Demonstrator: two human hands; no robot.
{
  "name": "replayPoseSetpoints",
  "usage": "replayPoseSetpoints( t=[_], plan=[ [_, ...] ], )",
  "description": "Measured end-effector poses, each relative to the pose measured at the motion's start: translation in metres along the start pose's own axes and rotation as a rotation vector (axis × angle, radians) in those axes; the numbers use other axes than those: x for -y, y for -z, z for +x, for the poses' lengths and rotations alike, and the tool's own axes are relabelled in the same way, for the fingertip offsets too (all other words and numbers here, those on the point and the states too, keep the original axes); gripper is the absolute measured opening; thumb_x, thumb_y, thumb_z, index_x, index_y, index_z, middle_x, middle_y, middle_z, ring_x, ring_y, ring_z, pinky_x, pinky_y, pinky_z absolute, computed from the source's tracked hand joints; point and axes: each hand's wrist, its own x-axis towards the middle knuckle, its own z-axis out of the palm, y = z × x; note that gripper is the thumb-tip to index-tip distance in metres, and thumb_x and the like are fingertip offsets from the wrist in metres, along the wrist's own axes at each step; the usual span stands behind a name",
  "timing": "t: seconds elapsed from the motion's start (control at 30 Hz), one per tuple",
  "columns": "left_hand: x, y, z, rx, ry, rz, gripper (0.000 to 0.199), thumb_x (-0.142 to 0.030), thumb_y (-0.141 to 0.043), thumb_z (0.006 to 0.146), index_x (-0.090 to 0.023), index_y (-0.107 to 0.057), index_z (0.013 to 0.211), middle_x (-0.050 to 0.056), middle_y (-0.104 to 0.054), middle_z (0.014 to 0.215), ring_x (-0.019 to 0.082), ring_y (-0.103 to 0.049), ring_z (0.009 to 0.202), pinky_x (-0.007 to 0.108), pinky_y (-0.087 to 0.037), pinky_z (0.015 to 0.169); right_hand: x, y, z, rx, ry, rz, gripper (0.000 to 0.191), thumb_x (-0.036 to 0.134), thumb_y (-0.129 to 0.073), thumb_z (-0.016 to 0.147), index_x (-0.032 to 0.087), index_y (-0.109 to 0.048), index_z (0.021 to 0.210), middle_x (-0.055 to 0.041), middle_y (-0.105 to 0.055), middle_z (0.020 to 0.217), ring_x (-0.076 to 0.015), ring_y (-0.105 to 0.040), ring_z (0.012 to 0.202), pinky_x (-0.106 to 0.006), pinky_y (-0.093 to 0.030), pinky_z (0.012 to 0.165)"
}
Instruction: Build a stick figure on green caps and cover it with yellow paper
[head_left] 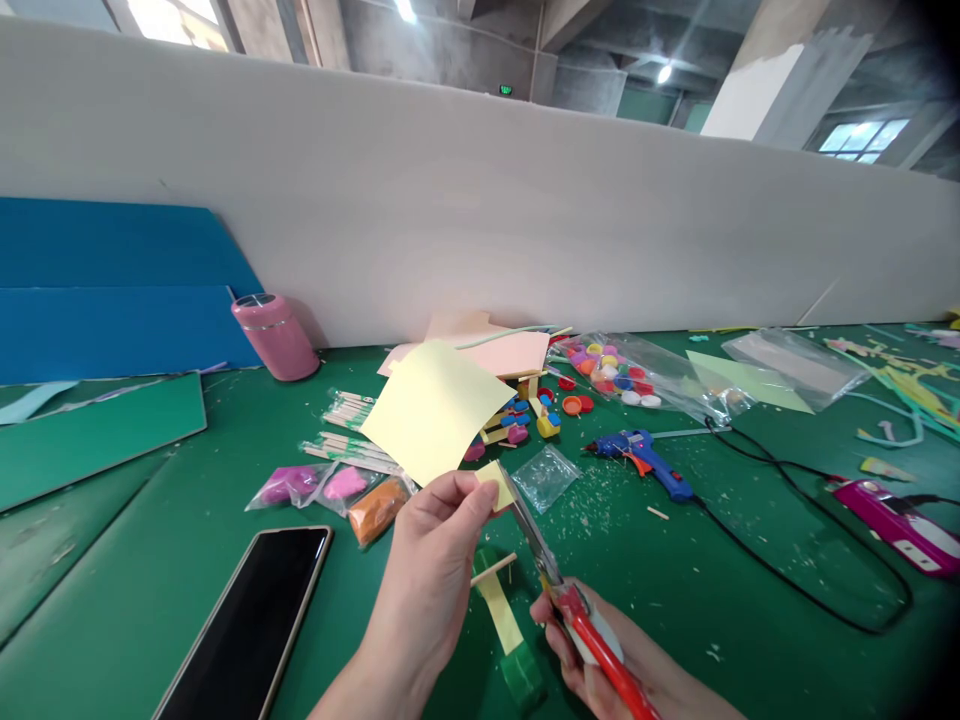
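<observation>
Near the middle, my left hand [431,570] pinches a small pale yellow paper piece [493,484] between thumb and fingers. My right hand [600,650] is closed around the red-handled scissors [574,610]. The metal blades point up and left, with their tips at the right edge of the small piece. Below the paper, between my hands, lies a pale yellow strip [501,612] with green ends and a thin wooden stick [493,570] across its upper part. A larger pale yellow sheet [439,410] rests beyond my left hand.
A phone [251,620], wrapped clay [377,510] and a pink canister [276,338] are at left. Bagged colored caps [611,372] lie behind. At right are a blue glue gun [649,465], its black cord and a magenta device [896,525]. A white partition [480,210] stands behind the table.
</observation>
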Motion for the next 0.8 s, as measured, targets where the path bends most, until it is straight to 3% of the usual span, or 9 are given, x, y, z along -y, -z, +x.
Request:
replayPoseSetpoints(
  t=[0.13,0.33,0.5,0.8],
  plan=[
    [-0.001,0.0,-0.001,-0.01,0.002,0.016,0.015,-0.023,-0.071,0.065,-0.016,-0.059,0.06,-0.005,-0.057,0.056,0.006,-0.049,0.059,0.017,-0.038,0.062,-0.002,-0.002,-0.003,-0.058,0.033,0.02,0.027,0.049,-0.061,0.071,0.025,-0.065,0.083,0.004,-0.055,0.053,-0.0099,-0.057,0.047,-0.018,-0.041,0.044],
    [-0.002,0.0,0.0,-0.006,-0.008,0.025,0.016,-0.024,-0.071,0.066,-0.016,-0.059,0.06,-0.007,-0.053,0.052,0.005,-0.045,0.055,0.015,-0.036,0.061,0.001,-0.006,0.001,-0.028,-0.053,0.098,0.029,0.051,-0.065,0.067,0.023,-0.064,0.076,0.0049,-0.053,0.053,-0.0078,-0.053,0.042,-0.018,-0.04,0.043],
    [-0.001,-0.001,0.0,-0.024,-0.011,0.042,0.016,-0.024,-0.072,0.064,-0.015,-0.059,0.06,-0.006,-0.052,0.052,0.004,-0.043,0.054,0.015,-0.034,0.057,-0.005,-0.01,0.008,-0.142,-0.082,0.285,0.032,0.05,-0.063,0.069,0.018,-0.06,0.071,0.0064,-0.048,0.05,-0.0041,-0.045,0.037,-0.015,-0.037,0.04],
    [0.002,0.001,0.0,-0.034,-0.008,0.046,0.017,-0.024,-0.072,0.063,-0.015,-0.059,0.059,-0.006,-0.052,0.053,0.004,-0.042,0.054,0.014,-0.033,0.055,-0.001,-0.016,0.009,-0.11,-0.124,0.465,0.024,0.035,-0.072,0.062,0.015,-0.059,0.062,0.0079,-0.045,0.045,-0.0007,-0.041,0.035,-0.01,-0.032,0.037]
  ],
)
